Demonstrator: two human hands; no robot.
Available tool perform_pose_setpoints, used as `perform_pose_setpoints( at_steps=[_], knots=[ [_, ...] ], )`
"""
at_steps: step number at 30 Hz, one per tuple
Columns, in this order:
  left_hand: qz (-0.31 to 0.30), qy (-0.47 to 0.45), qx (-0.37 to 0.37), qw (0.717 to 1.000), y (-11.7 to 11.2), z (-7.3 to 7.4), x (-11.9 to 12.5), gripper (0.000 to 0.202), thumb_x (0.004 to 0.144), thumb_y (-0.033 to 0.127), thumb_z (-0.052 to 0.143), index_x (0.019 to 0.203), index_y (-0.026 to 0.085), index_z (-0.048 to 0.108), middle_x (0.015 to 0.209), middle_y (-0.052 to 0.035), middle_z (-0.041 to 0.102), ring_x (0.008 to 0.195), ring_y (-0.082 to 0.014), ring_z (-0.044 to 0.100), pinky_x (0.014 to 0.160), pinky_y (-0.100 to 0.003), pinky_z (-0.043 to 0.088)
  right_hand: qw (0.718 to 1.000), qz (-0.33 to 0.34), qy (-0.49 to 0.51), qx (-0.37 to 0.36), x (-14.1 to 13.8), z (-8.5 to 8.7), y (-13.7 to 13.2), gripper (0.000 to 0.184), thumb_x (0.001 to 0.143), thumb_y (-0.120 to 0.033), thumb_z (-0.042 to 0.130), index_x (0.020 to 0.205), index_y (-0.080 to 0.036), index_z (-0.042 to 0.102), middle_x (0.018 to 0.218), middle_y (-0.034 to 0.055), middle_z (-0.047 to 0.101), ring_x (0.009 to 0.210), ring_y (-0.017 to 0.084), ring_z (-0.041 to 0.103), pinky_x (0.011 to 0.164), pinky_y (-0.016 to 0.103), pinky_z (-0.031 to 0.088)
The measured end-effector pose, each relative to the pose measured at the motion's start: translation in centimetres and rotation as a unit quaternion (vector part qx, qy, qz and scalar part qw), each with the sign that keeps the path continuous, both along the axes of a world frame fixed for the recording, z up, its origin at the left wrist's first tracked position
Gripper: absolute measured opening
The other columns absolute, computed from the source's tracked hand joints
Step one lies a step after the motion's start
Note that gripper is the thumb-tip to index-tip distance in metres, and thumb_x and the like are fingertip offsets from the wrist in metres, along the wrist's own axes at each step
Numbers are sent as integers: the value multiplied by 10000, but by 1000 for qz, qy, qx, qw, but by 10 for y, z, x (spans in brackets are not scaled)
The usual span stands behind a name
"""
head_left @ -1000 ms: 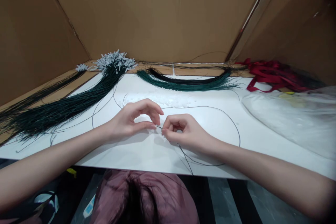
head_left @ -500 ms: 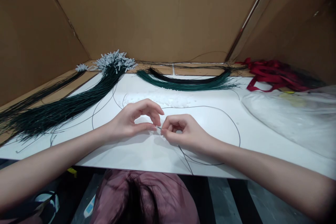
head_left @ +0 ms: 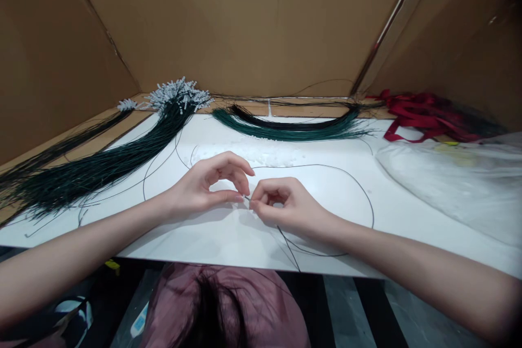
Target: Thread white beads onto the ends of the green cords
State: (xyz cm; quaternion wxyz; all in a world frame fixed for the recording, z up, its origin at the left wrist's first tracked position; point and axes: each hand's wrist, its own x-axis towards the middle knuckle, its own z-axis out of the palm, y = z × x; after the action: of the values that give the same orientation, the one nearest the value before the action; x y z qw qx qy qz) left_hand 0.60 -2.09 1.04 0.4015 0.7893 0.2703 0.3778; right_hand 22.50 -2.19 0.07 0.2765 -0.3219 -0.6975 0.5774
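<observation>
My right hand (head_left: pixel 285 201) is closed in a pinch on a thin dark green wire (head_left: pixel 372 201). The wire's short end pokes out to the left of the fingertips, and its long part loops over the white tabletop (head_left: pixel 196 239) and past the front edge. My left hand (head_left: pixel 216 182) faces it, thumb and fingertips pinched at that end on what looks like a tiny white bead, mostly hidden by the fingers. Behind the hands lie several loose white beads (head_left: pixel 269 153).
A large bundle of green wires (head_left: pixel 118 157) tipped with white beads (head_left: pixel 177 95) lies at left, a thinner bundle beside it. Bare green and black wires (head_left: pixel 293 129) curve at the back. Red ribbon (head_left: pixel 428 114) and a clear plastic bag (head_left: pixel 457 185) are at right. Cardboard walls (head_left: pixel 244 22) surround the table.
Almost nothing differs. Both hands keep their place, with the left fingers shifted very slightly at the wire's end.
</observation>
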Motion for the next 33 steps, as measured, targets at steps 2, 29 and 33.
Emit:
perform_pose_setpoints(
  at_steps=[2,29,33],
  knots=[
    [-2,1,-3,1000,0,-1,0,352,840,102,728,1144,165,563,874,-46,698,831,-146,688,806,-269,539,1000,1,0,2,0,0,0,89,739,-86,587,717,-145,649,610,-33,521,585,83,455,558,211,341],
    [39,49,75,995,-6,-1,2,326,847,121,712,1134,165,564,892,-30,690,810,-121,687,808,-239,555,1000,-15,12,20,0,0,-1,82,804,-123,614,723,-123,621,589,-44,487,561,71,410,531,205,316],
    [45,53,62,996,-7,2,2,317,871,142,682,1163,157,561,926,-52,684,847,-144,678,830,-272,545,999,-19,13,22,-1,0,0,87,814,-130,617,728,-121,630,590,-41,494,560,73,419,525,205,318]
  ],
)
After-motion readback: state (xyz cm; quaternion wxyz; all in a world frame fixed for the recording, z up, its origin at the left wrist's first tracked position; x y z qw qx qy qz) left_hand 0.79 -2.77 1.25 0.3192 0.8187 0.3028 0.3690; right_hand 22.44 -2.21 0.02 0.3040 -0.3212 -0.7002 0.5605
